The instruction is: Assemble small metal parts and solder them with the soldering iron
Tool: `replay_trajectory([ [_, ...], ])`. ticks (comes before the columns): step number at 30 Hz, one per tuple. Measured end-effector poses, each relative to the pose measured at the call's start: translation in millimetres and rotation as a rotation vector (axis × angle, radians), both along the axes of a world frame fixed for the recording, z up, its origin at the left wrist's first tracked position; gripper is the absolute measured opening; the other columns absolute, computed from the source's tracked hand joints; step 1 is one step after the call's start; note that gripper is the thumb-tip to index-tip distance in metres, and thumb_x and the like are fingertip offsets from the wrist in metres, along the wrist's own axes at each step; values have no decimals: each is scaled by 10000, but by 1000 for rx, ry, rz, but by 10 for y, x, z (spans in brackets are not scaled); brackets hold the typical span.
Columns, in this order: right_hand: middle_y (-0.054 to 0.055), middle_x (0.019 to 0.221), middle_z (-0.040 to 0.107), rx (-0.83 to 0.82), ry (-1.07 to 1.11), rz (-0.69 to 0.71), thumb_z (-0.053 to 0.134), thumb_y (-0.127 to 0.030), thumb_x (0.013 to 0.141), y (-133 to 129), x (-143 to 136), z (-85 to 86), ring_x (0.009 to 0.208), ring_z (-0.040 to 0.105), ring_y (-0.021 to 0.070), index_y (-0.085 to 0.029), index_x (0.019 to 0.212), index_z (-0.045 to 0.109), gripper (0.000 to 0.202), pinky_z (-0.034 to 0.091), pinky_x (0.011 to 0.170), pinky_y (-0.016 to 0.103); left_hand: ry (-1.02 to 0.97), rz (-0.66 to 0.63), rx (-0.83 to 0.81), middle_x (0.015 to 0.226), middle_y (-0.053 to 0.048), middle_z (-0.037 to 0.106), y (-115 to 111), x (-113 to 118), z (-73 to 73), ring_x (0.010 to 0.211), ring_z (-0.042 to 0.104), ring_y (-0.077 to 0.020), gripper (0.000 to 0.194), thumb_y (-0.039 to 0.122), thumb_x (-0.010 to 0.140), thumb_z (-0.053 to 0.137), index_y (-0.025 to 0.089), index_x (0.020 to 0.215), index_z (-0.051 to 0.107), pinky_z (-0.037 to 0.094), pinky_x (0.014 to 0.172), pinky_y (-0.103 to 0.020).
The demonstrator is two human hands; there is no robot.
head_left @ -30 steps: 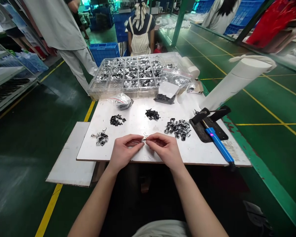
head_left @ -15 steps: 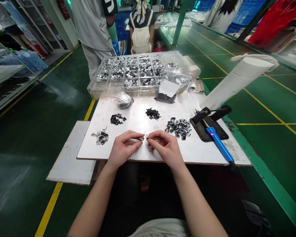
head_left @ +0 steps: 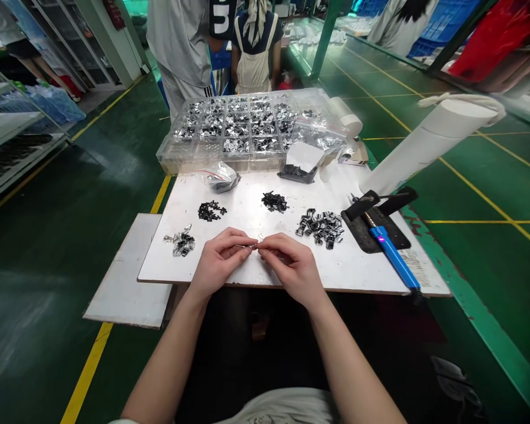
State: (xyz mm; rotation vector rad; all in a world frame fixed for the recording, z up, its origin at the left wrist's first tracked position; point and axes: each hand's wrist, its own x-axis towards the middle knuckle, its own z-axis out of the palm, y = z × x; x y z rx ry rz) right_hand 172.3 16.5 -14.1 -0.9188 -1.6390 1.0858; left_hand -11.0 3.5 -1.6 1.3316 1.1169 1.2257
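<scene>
My left hand (head_left: 221, 259) and my right hand (head_left: 291, 262) meet at the front edge of the white board (head_left: 242, 206), fingertips pinched together. Between them is something small and metallic, mostly covered by the fingers. Clear and metallic pieces (head_left: 184, 242) lie left of my left hand. Two piles of small black parts, one at the left (head_left: 211, 211) and one in the middle (head_left: 274, 202), lie beyond my hands. To the right of my right hand is a pile of shiny dark clips (head_left: 321, 228).
A divided clear tray (head_left: 203, 154) of parts stands at the back, with plastic bags (head_left: 221, 178) before it. A blue soldering iron (head_left: 395, 259) rests in a black stand (head_left: 357, 235) at the right, near a white roll (head_left: 428, 144). People stand beyond.
My right hand has moved slightly left, so its fingertips now meet those of my left hand. The standing person in grey beyond the tray has shifted to the right.
</scene>
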Motion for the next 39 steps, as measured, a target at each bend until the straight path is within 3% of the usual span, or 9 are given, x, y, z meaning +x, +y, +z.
replay_trajectory([
  [11,57,959,711,-13,30,-37,666,-267,921,-14,-5,-25,812,677,188,-246,1001,749,117,565,694,321,-122,46,-198,916,-60,782,15,3,-8,872,730,-196,292,253,671,895,160,922,778,605,869,-321],
  [28,47,937,681,58,23,-74,665,-183,905,-3,-34,22,820,657,164,-220,938,733,84,526,639,280,-155,72,-204,859,-43,790,39,16,-1,857,745,-187,251,260,659,909,159,844,772,597,868,-295],
  [39,47,948,718,4,81,-7,680,-190,901,1,-15,13,859,688,185,-245,983,761,128,562,727,311,-130,33,-205,832,-55,805,16,-10,-8,800,758,-186,250,263,714,881,167,935,815,613,800,-270],
])
